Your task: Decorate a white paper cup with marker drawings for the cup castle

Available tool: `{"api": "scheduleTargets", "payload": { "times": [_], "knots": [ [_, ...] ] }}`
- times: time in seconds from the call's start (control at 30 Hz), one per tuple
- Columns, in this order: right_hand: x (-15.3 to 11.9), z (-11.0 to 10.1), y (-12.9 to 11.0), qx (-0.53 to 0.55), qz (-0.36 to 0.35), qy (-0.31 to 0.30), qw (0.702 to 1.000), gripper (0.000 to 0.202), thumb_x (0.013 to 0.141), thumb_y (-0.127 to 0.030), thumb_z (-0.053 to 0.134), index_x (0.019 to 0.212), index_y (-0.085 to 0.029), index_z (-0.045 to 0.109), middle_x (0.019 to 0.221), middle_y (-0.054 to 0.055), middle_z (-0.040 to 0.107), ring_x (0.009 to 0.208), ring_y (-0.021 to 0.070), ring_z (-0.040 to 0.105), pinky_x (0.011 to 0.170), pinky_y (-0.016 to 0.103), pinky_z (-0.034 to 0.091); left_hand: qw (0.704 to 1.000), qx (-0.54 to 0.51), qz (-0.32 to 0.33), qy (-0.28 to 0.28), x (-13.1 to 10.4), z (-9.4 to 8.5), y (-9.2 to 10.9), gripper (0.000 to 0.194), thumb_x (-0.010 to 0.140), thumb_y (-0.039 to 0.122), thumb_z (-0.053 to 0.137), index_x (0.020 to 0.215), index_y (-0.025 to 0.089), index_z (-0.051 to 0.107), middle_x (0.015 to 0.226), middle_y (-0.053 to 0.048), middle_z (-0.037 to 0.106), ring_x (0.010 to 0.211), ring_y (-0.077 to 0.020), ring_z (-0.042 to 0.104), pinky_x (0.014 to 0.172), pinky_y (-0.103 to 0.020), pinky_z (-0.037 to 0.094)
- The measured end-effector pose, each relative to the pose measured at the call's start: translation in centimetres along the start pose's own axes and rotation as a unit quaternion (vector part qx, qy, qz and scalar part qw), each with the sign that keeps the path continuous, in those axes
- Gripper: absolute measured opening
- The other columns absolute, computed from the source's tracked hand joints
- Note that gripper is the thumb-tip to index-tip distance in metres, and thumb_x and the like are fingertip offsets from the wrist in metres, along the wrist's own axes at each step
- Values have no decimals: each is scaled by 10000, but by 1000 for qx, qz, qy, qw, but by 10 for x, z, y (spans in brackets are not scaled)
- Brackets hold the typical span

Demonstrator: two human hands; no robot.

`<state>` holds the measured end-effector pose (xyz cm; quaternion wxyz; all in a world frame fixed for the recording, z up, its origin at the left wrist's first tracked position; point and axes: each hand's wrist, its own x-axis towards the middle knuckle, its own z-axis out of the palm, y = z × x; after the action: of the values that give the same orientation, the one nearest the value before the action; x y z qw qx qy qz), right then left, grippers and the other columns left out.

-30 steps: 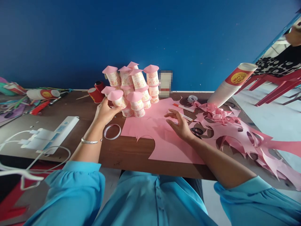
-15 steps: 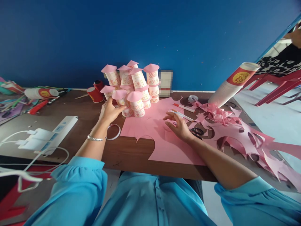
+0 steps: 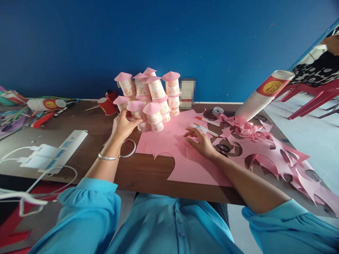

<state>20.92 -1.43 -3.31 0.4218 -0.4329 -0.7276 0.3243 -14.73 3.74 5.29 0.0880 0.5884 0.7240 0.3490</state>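
A cluster of paper-cup towers point(image 3: 153, 92) stands near the wall, the white cups drawn with orange-red patterns and topped by pink paper cones. My left hand point(image 3: 124, 124) is at the front left of this cluster, thumb and fingers curved around a low paper cup point(image 3: 136, 114) there; part of the fingers is hidden behind it. My right hand point(image 3: 200, 141) lies low over a large pink paper sheet point(image 3: 185, 165), fingers slightly bent and apart, holding nothing. Just beyond its fingertips lie white markers point(image 3: 209, 121), and black scissors point(image 3: 222, 148) are beside its wrist.
Cut pink scraps point(image 3: 270, 155) cover the right side, with a tape roll point(image 3: 217, 110) and a leaning stack of paper cups point(image 3: 261, 95) behind. At left are a power strip point(image 3: 70, 144) with cables, red cups point(image 3: 106, 106) and craft clutter. A person sits at far right.
Hardly anything differs. Both hands keep their places, and the view has shifted very slightly.
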Motion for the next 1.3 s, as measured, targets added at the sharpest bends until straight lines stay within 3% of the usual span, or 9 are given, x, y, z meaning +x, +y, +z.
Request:
{"api": "scheduleTargets", "payload": {
  "times": [0.23,0.37,0.47,0.6,0.67,0.9,1.07,1.13,1.3],
  "knots": [
    [0,0,-1,1,-7,1,1000,379,971,-347,682,1342,-270,661,1141,68,848,1111,255,799,1082,495,621,997,-28,48,62,-15,-10,-13,447,758,290,881,1130,229,641,1158,-76,808,1033,-250,770,875,-358,619],
    [1,2,2,-19,-7,4,1000,376,951,-341,670,1315,-251,678,1138,75,848,1129,263,796,1064,479,635,989,-14,110,102,-43,-14,-13,222,847,319,816,933,246,626,858,-7,739,772,-189,695,747,-318,567],
    [1,3,6,-42,-5,11,999,336,932,-338,667,1251,-240,709,1162,82,844,1129,268,794,1064,473,637,970,-39,238,3,-78,-3,3,223,951,354,745,810,238,618,731,16,705,663,-151,635,695,-289,516],
    [2,5,10,-60,-5,24,998,325,921,-322,673,1233,-247,722,1197,84,836,1134,280,785,1073,494,632,895,-35,408,-174,-122,29,34,340,1057,377,676,763,228,595,693,7,682,668,-152,631,674,-294,465],
    [2,6,11,-66,-8,28,997,343,924,-311,669,1258,-248,717,1201,87,833,1178,291,773,1078,502,632,870,-14,440,-223,-131,44,49,334,1074,350,647,766,228,604,709,-9,689,692,-167,644,638,-302,424],
    [3,9,14,-84,-16,33,996,321,939,-289,670,1255,-256,714,1243,93,817,1192,299,768,1063,512,650,866,-29,434,-247,-114,84,73,482,1111,425,579,673,224,594,632,-31,642,642,-190,633,624,-326,435],
    [4,10,19,-93,-24,28,995,349,953,-278,669,1299,-250,699,1262,111,813,1217,312,762,1058,512,654,866,-129,414,-250,-109,101,63,148,1063,167,609,1078,228,743,1068,-82,819,979,-210,768,883,-334,595],
    [4,10,19,-96,-27,25,995,348,957,-284,664,1301,-241,696,1265,118,809,1224,319,759,1063,523,652,865,-126,409,-262,-109,102,57,111,1053,204,663,979,215,745,1003,-80,808,943,-211,766,864,-328,594],
    [2,11,18,-106,-35,24,994,307,979,-314,664,1275,-248,715,1278,119,802,1257,334,747,1136,572,615,880,-112,372,-275,-106,98,53,379,1077,308,656,713,201,662,760,-48,718,760,-189,713,747,-314,555]
  ]
}}
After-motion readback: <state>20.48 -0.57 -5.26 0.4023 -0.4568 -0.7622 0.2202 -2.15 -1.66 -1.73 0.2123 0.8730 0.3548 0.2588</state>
